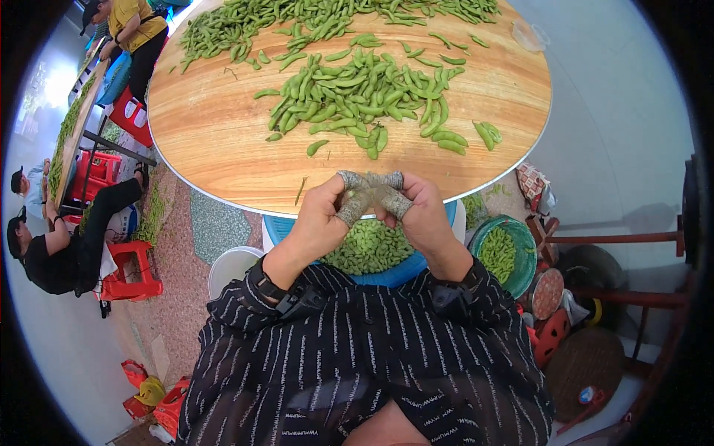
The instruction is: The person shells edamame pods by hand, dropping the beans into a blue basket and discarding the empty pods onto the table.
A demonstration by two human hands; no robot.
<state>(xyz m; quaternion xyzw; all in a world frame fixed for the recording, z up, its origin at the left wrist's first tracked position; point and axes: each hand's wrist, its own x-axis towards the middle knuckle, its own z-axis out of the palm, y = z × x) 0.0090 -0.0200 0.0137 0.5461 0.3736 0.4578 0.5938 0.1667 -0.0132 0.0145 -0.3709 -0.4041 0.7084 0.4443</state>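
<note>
Just over the near edge of the round wooden table (216, 141), my left hand (321, 215) and my right hand (428, 215) meet fingertip to fingertip. Grey knitted sleeves cover the thumbs and forefingers. Both hands are closed in a pinch; the small thing between them is blurred and pale greenish, too unclear to name. Beneath them a blue basin (394, 276) holds many shelled green beans (370, 247). A loose pile of green soybean pods (357, 93) lies on the table in front of my hands, with a few stray pods (449, 141) to the right.
A bigger heap of pods (245, 30) covers the table's far side. At left stands a white bucket (232, 269); at right, a green basket (513, 256) holding pods or beans. People sit and stand at another table (78, 126) on the left, near red stools (134, 271).
</note>
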